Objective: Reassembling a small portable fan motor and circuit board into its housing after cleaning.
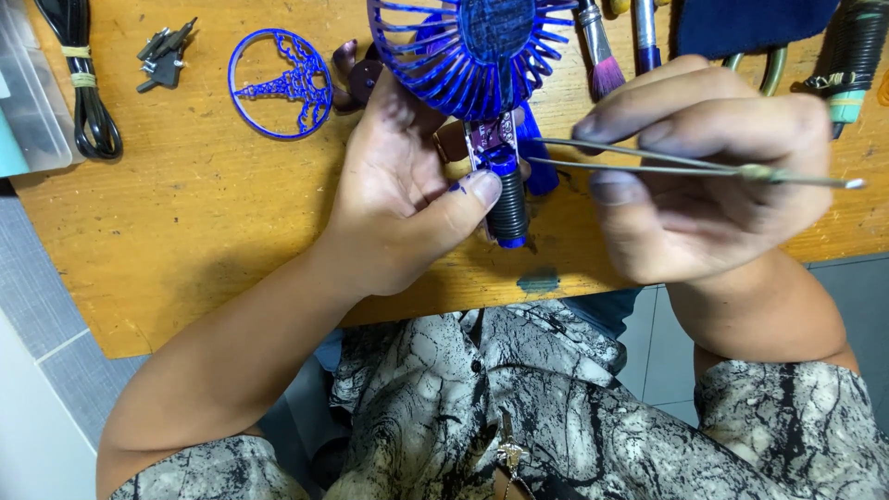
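My left hand grips a small blue hand-held fan by its opened handle, where a purple circuit board and a black cylindrical cell show. The round blue grille points away from me. My right hand pinches metal tweezers, whose tips point left and sit just right of the circuit board. A flat blue fan guard lies on the wooden table left of the fan.
A coiled black cable and a clear plastic box lie at the far left. Small dark plugs rest nearby. Brushes, a dark blue cloth and a green-handled tool line the back right.
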